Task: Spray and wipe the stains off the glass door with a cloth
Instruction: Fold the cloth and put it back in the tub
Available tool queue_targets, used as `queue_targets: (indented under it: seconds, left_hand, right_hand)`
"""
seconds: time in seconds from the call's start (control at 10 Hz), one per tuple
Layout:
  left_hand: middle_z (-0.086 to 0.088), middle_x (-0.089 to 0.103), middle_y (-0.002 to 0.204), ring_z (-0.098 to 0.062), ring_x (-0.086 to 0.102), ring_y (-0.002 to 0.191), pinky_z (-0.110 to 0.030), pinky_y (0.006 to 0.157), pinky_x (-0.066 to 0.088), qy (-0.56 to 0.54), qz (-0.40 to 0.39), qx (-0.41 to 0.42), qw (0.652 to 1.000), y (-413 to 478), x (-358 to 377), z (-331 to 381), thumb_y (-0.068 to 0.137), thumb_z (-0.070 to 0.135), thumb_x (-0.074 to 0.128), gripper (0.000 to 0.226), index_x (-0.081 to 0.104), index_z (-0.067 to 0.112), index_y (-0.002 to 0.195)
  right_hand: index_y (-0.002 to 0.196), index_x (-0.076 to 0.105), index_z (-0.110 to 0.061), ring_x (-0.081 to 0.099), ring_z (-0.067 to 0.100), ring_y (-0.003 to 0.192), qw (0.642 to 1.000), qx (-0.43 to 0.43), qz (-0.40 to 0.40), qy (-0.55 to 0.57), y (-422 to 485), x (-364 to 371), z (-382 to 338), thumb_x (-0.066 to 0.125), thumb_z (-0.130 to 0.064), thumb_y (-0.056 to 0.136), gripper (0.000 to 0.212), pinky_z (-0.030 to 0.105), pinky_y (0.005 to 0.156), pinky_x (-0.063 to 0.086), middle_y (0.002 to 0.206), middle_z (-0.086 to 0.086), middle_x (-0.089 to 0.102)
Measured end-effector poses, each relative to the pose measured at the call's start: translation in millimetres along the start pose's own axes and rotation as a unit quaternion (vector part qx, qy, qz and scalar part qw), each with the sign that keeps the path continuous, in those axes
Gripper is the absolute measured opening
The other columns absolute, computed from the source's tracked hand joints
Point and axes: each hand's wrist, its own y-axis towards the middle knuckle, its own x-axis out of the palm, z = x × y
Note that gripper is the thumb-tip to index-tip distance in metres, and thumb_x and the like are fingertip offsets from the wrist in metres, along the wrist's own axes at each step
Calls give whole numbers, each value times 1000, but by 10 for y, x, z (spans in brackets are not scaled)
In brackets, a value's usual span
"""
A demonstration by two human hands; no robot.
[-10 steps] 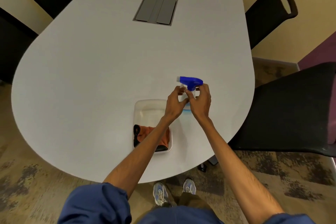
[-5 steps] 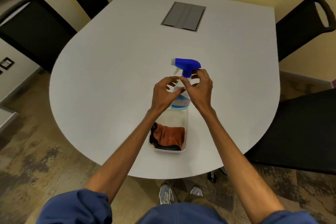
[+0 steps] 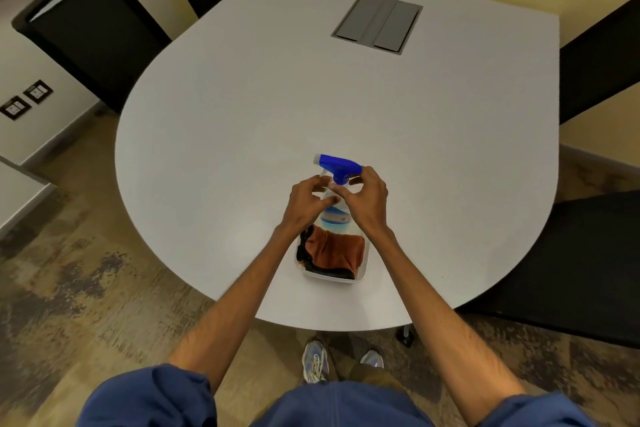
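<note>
A clear spray bottle (image 3: 334, 218) with a blue trigger head and blue liquid stands upright at the far end of a clear plastic tray (image 3: 332, 279) near the table's front edge. My right hand (image 3: 369, 201) grips the bottle's neck just under the trigger head. On the bottle's left side, my left hand (image 3: 304, 201) curves loosely, fingers apart. A folded orange-brown cloth (image 3: 336, 248) with a black edge lies in the tray below my wrists. The glass door is out of view.
The white rounded table (image 3: 277, 97) has a grey cable hatch (image 3: 377, 22) at the back. Black chairs stand at the left (image 3: 93, 35), far right (image 3: 602, 62) and near right (image 3: 571, 263). My feet are under the table's front edge.
The view has shifted. The bottle, seen to the right of the tray a second ago, now appears over the tray's far end. My left fingers have loosened from the bottle.
</note>
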Motion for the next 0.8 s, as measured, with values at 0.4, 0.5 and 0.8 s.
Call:
queue_targets:
  seconds: [0.4,0.5,0.8]
  left_hand:
    - [-7,63,132,-23,61,120,-49,104,50,-38,-11,-37,999,-131,110,-7,93,24,67,43,55,11,132]
    - [-7,50,148,-24,51,133,-45,111,42,-44,-11,-41,998,-179,124,-33,94,25,65,56,44,13,144]
    - [-10,42,153,-24,44,138,-21,106,30,-51,91,-52,993,-510,166,-13,100,20,54,53,35,10,149]
  right_hand:
    - [134,51,-15,58,8,100,999,23,1,-24,-110,59,95,81,-35,79,66,19,86,44,125,1,63]
    - [138,46,-19,57,8,107,999,21,3,-32,-147,36,80,85,-38,75,76,7,79,37,136,-2,54]
    - [130,38,-23,53,13,114,993,-10,112,-32,-533,33,77,74,-52,78,70,39,96,53,128,-2,50]
